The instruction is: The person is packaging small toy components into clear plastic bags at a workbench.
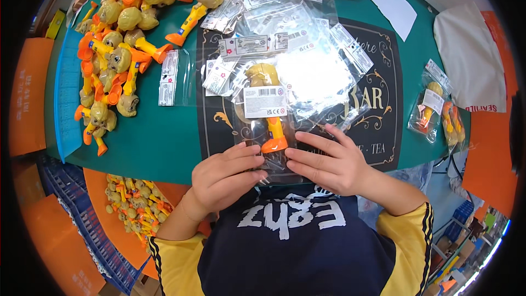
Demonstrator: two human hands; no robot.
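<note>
Clear-bagged yellow-and-orange plastic toy [274, 126] lies lengthwise head-away, orange foot [274, 145] between left grip [222, 172] and right grip [341, 164] (2 loosely spread; hold unclear).

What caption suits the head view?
Left hand and right hand flank a bagged toy's orange end on a dark mat.

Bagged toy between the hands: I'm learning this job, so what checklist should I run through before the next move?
1. Toy inside the clear bag: ok.
2. White label facing up: ok, across the toy's middle.
3. Left hand and right hand at the bag's lower end: ok, one on either side.
4. Bag sealed: cannot tell.
5. Space beyond the toy free of other bags: not ok, a bag pile lies there.
</note>
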